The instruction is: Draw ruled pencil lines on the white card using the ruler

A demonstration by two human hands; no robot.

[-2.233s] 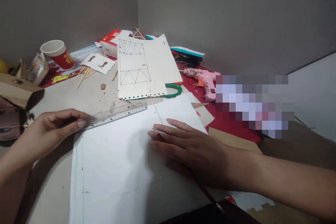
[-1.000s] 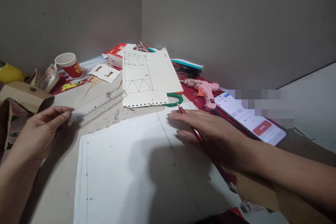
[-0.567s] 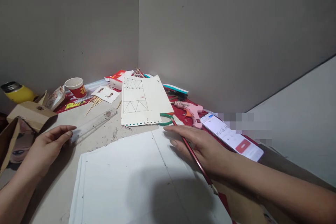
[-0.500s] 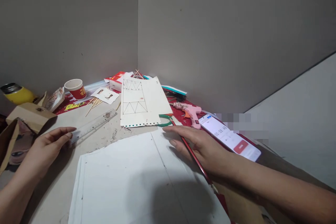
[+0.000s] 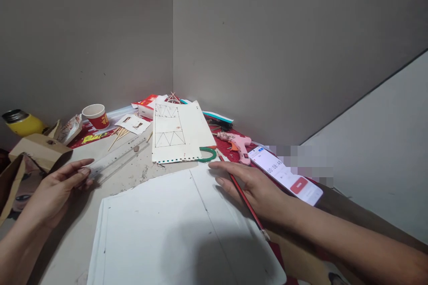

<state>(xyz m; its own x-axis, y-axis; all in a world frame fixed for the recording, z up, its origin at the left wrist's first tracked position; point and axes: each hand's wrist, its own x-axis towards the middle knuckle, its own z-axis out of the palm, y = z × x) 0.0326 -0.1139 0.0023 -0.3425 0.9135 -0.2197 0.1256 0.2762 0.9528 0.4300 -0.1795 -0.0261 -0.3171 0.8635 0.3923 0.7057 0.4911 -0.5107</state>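
My left hand pinches the near end of a clear plastic ruler between thumb and fingers, left of a large white sheet. Thin lines run along that sheet, one of them a long slanting line. At the sheet's far right edge is my right hand, fingers stretched forward, with a red pencil lodged in it and slanting back towards me. Just beyond my right fingertips lies a green scissors handle, partly under a smaller paper with drawn triangles.
At the right are a pink glue gun and a phone showing a timer. Farther left stand a paper cup, a yellow bottle and a cardboard box. Thin sticks lie under a cut card. Walls rise behind.
The ruler has shifted slightly left and down with my left hand. My right hand keeps the pencil at nearly the same place. The whole view has turned slightly.
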